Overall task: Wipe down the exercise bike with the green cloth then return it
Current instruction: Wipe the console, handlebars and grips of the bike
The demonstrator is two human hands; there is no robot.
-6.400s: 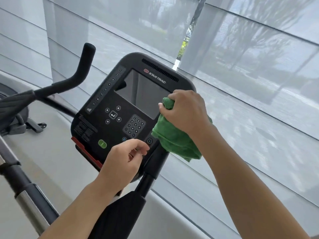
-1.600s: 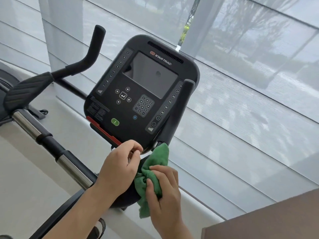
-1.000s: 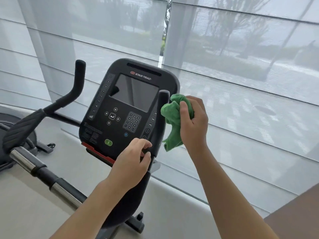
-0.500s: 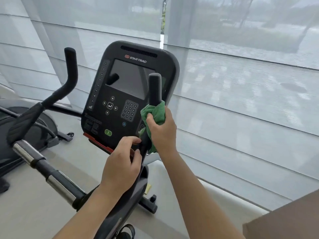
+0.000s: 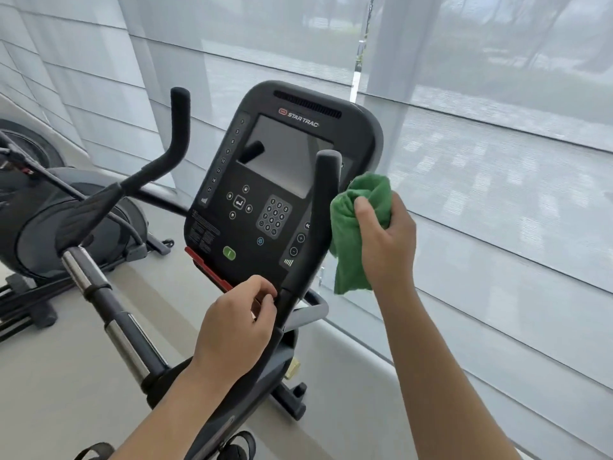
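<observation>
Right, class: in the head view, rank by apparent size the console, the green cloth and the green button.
1. console
2. green cloth, though it sits nearer the camera
3. green button

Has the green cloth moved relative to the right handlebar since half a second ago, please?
Yes. The green cloth, gripped by the right hand, was wrapped round the right handlebar; now it hangs just to that bar's right.

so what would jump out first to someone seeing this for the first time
The bright green cloth bunched in the right hand, just right of the bike's right handlebar post, is the only vivid colour. Behind that post stands the big black console with its grey screen, centre frame. Below it, the left hand curls at the console's lower edge.
</observation>
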